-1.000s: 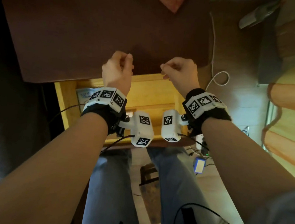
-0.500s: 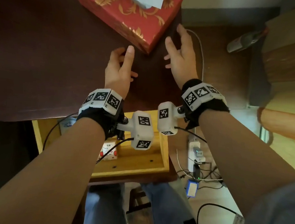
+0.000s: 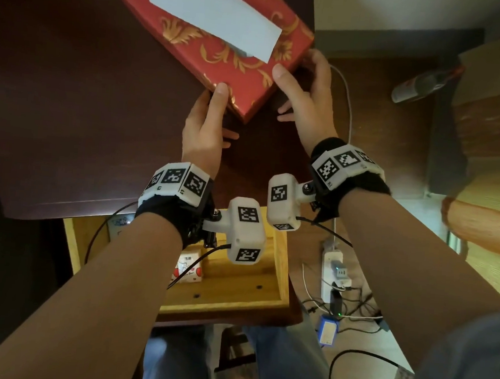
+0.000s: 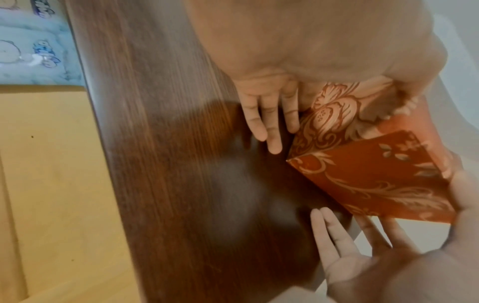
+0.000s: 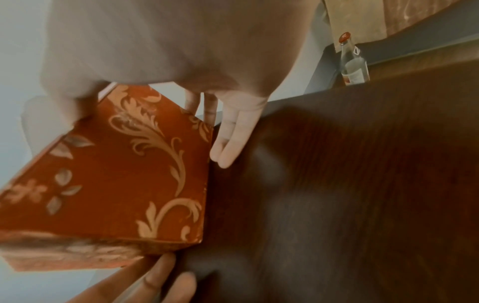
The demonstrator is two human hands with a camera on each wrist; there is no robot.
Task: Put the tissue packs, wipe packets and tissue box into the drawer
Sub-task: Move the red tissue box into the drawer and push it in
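Observation:
A red tissue box with gold leaf print and a white tissue sticking out lies askew on the dark table. My left hand touches its near corner, thumb on the top edge, straight fingers along the side face of the box. My right hand spans the right end, thumb on top, straight fingers against the end face of the box. Below the table edge the yellow drawer stands open with a red-and-white tissue pack and a blue pack inside.
A white cable runs along the table's right edge. A glass bottle lies on the floor at the right. A power strip and loose wires lie on the floor beside the drawer. My knees are under the drawer.
Both hands have gone from the drawer's edge up across the table to the red tissue box and now touch its near corner and right end. The head view has tilted up.

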